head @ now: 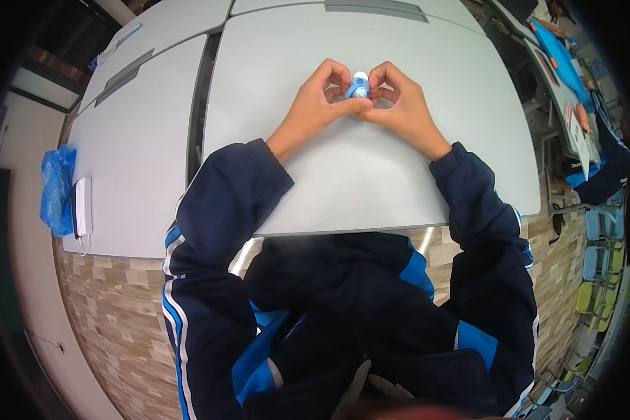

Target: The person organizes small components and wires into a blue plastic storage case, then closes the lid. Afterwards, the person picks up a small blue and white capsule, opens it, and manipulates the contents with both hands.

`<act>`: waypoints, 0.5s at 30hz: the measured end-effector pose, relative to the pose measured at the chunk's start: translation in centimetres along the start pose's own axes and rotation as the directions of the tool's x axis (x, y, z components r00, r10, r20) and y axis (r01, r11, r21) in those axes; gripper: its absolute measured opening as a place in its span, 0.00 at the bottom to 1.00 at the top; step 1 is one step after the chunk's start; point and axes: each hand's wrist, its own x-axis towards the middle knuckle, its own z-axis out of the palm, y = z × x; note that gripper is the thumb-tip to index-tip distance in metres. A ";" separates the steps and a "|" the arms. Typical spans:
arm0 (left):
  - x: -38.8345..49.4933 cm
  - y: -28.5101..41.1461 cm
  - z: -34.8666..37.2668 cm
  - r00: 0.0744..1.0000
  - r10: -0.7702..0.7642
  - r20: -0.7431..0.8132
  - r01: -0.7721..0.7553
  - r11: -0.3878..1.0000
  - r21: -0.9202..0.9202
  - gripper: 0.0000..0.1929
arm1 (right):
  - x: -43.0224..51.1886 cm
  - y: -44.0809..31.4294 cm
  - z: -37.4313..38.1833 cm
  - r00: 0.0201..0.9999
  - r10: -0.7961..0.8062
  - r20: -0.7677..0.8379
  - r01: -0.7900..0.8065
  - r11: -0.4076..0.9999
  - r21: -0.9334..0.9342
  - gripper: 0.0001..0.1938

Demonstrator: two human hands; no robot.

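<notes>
A small blue-and-white bottle with a white cap stands roughly upright between my two hands, over the light grey table. From one side the fingertips of my left hand press against it, and the thumb reaches across its lower front. On the opposite side, my right hand pinches it with bent fingers, its thumb meeting the left one below the bottle. A blue strap or band slants over the bottle's front. The thumbs hide its base, so I cannot tell whether it touches the tabletop.
Left of a dark gap, another table carries a white device with a cord beside a blue plastic bag. A brush-like object lies at the far left. On the right are other people, a cluttered desk and several chairs.
</notes>
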 end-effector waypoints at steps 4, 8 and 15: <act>0.0 -0.1 0.1 0.994 0.103 -0.034 -0.102 0.994 0.046 0.22 | 0.0 -0.4 -0.2 0.998 -0.061 -0.008 0.061 0.996 -0.072 0.17; 0.1 -0.3 0.3 0.992 0.112 -0.065 -0.108 0.992 0.064 0.25 | -0.2 -0.8 -0.2 0.989 -0.143 -0.045 0.131 0.970 -0.205 0.17; 0.1 -0.4 0.4 0.968 0.249 -0.018 -0.236 0.936 0.260 0.23 | -0.1 -1.1 -0.8 0.938 -0.345 0.016 0.323 0.862 -0.391 0.19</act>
